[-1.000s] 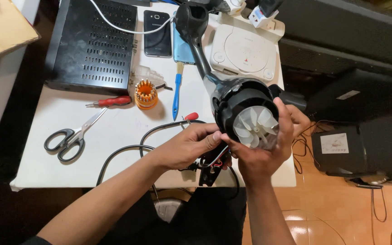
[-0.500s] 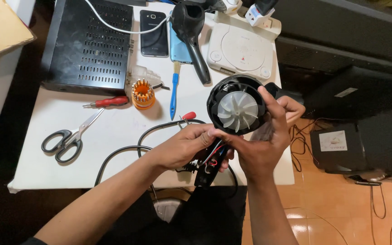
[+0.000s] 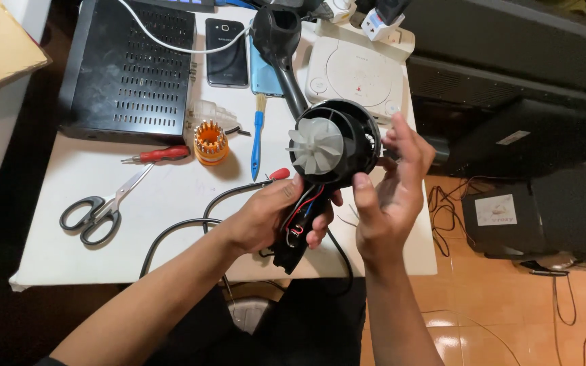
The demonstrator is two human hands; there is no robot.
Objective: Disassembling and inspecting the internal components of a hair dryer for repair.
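Note:
My left hand [image 3: 276,213] grips the handle of an opened black hair dryer [image 3: 337,146], where red and black wires show. Its round housing faces me with a white fan wheel [image 3: 315,145] inside. My right hand [image 3: 391,190] is next to the housing's right side, fingers spread, thumb near the lower rim, not clearly gripping. A black power cord [image 3: 191,227] runs from the handle across the white table [image 3: 96,251].
On the table lie scissors [image 3: 100,207], a red-handled screwdriver [image 3: 161,154], an orange bit holder [image 3: 210,142], a blue tool [image 3: 257,144], a black vented box [image 3: 130,68], two phones [image 3: 226,44], a white disc console [image 3: 357,68] and a black shell half [image 3: 276,34]. Dark equipment [image 3: 523,88] stands right.
The dryer housing has turned left and tilted so the fan faces left of before. My right hand has come off the housing and opened beside it.

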